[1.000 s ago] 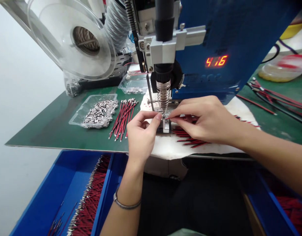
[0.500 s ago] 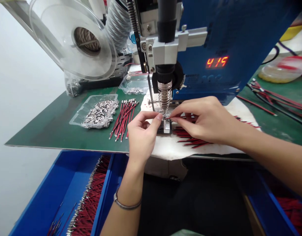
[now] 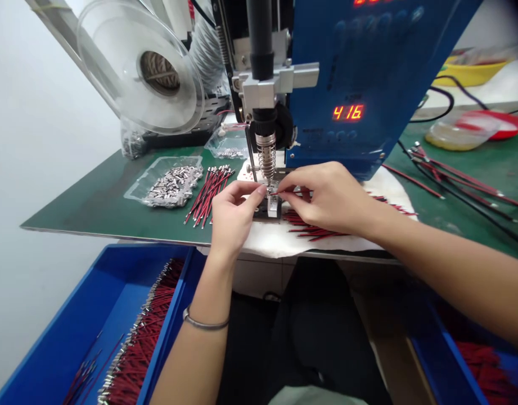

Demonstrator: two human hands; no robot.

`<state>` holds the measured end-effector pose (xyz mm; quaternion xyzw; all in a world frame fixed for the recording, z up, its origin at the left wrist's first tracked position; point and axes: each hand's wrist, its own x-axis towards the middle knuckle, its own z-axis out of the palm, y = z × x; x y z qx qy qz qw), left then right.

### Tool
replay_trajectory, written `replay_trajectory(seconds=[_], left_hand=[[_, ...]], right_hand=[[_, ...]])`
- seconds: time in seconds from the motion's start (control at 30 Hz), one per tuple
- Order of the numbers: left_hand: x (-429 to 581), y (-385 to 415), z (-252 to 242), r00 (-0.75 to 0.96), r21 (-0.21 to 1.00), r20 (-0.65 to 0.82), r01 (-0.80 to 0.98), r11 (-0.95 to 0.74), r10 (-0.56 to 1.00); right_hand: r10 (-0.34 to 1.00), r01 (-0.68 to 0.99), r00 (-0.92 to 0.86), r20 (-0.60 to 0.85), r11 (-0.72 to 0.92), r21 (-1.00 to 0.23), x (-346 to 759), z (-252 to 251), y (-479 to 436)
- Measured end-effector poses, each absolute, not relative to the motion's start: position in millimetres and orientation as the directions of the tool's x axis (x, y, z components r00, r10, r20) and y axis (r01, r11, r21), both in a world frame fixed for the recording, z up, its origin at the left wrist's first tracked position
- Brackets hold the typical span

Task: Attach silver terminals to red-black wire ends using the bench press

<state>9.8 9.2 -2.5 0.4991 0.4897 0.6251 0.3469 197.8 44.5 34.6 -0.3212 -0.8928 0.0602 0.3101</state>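
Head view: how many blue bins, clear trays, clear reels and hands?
Blue plastic bins: 2
Clear plastic trays of silver metal terminals: 2
Clear round plastic reel: 1
Bare hands: 2, left hand, right hand pinching a red wire
Total: 7

- My left hand [image 3: 233, 216] pinches thumb to forefinger right under the spring tip [image 3: 265, 160] of the blue machine [image 3: 368, 62] — what it grips is too small for me to tell.
- My right hand [image 3: 330, 197] pinches a thin red wire [image 3: 280, 193], whose end meets the left fingertips above a small metal block [image 3: 274, 209].
- The display [image 3: 347, 112] reads 416.
- Left of them on the tabletop [image 3: 94, 208] are a clear tray of metal sleeves [image 3: 170, 183] and, just beside it, a bundle of red wires [image 3: 208, 194].
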Motion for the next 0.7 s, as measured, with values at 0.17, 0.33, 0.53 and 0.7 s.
replay_trajectory(seconds=[0.17, 0.33, 0.53, 0.7], left_hand=[[10.7, 7.0, 0.1, -0.278, 0.965, 0.263, 0.063, -0.256, 0.924], [8.9, 2.2, 3.0, -0.305, 0.98, 0.189, 0.117, -0.161, 0.933], [9.9, 0.8, 8.0, -0.331, 0.99, 0.125, 0.1, -0.097, 0.935], [9.6, 2.6, 3.5, -0.323, 0.984, 0.175, 0.094, -0.152, 0.93]], right_hand=[[0.657, 0.534, -0.565, 0.499, 0.752, -0.386, 197.2, 33.7, 45.0], [0.657, 0.51, -0.572, 0.491, 0.754, -0.415, 197.3, 34.4, 44.3], [0.652, 0.47, -0.584, 0.483, 0.757, -0.453, 197.7, 38.5, 44.9], [0.638, 0.515, -0.577, 0.51, 0.769, -0.379, 198.8, 33.8, 42.0]])
